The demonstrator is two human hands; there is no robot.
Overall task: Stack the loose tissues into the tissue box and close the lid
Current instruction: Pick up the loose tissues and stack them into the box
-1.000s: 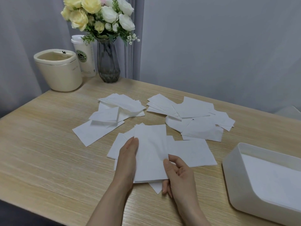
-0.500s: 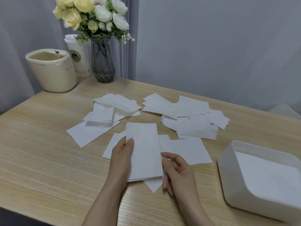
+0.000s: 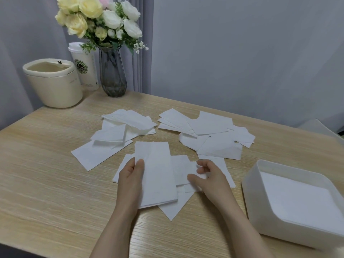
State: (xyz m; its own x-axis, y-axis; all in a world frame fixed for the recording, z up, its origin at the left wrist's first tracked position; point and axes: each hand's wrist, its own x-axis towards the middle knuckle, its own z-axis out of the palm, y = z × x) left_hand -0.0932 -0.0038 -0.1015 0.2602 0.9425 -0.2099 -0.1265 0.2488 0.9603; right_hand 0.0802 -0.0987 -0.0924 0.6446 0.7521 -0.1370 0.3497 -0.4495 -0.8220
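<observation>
Spreading across the wooden table [image 3: 46, 164] — loose tissues [image 3: 210, 135], grey curtain [image 3: 141, 43] behind.

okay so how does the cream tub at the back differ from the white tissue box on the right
The cream tub is round and tall; the white tissue box is rectangular and shallow. The tub stands at the table's far left beside a paper cup; the box sits near right, with flat white tissues inside. Both are open-topped.

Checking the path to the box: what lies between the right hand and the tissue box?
In the head view, between the right hand and the tissue box: the edge of a loose tissue, then bare table.
</observation>
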